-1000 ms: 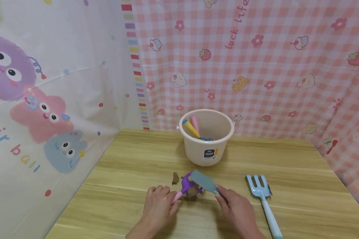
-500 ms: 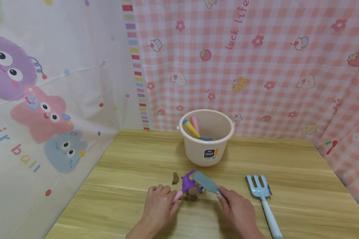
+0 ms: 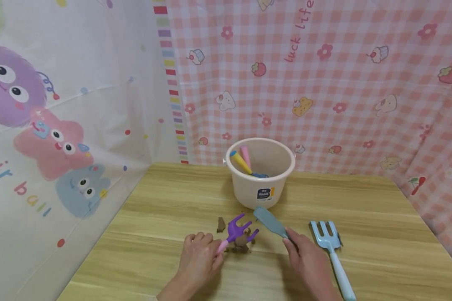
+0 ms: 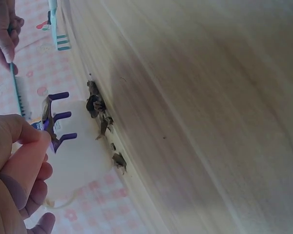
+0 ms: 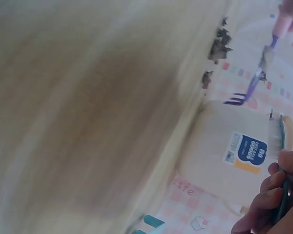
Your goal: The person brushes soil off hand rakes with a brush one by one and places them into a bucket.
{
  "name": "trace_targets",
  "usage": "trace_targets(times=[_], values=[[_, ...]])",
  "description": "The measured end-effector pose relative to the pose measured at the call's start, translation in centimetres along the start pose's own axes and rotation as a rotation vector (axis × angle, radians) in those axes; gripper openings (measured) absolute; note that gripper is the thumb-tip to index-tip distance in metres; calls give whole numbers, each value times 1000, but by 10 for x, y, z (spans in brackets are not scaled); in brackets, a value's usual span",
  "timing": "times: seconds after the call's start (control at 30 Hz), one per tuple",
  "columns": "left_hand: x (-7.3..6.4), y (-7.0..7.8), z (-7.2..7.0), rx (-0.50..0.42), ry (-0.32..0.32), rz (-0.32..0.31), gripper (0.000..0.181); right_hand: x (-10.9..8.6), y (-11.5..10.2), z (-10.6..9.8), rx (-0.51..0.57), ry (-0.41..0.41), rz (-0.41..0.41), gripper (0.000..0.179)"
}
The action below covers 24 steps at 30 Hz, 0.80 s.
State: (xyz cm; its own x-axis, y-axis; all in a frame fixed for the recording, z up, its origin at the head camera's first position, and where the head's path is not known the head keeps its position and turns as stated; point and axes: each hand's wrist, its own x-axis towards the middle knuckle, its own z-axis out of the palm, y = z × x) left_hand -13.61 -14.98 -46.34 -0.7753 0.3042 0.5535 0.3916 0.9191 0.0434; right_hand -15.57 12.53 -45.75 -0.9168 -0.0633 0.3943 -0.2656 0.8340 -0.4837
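Observation:
My left hand (image 3: 199,256) grips the pink handle of a toy garden fork (image 3: 234,230), its purple three-pronged head raised over the table. Brown residue clings to the head in the left wrist view. Beneath and around the prongs lie clumps of brown dirt (image 3: 242,241), with a separate flat piece (image 3: 221,225) to their left. My right hand (image 3: 312,263) holds a teal brush (image 3: 270,221) by its handle, the flat back facing up. Short bristles (image 4: 21,103) show along its underside in the left wrist view. The brush is apart from the fork, its tip overlapping the bucket's base in the head view.
A cream bucket (image 3: 258,194) stands behind the hands, with a yellow handle (image 3: 241,162) and a pink handle (image 3: 245,155) inside. On the right lies a light blue fork (image 3: 327,240), a small dark piece (image 3: 340,239) beside its prongs. Printed cloths hang behind the wooden table (image 3: 147,225).
My right hand has drawn the brush off the fork's head, to the right and slightly farther back, uncovering the purple prongs. The left hand and fork have barely moved.

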Motion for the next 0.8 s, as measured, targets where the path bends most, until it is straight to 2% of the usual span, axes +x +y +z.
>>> trace_targets(times=[0.1,0.33,0.5,0.73,0.8], values=[[0,0,0,3,2,-3,10,1,-3,-6,17,-18,25,33],[2,1,2,-6,55,17,14,-6,-7,2,31,-115,-58,32],[2,1,1,2,64,24,11,-9,-5,11,0,-70,-41,30],[1,2,0,6,39,22,10,-7,6,16,-18,42,-86,31],[1,2,0,4,38,20,9,-7,5,14,-13,50,-83,31]])
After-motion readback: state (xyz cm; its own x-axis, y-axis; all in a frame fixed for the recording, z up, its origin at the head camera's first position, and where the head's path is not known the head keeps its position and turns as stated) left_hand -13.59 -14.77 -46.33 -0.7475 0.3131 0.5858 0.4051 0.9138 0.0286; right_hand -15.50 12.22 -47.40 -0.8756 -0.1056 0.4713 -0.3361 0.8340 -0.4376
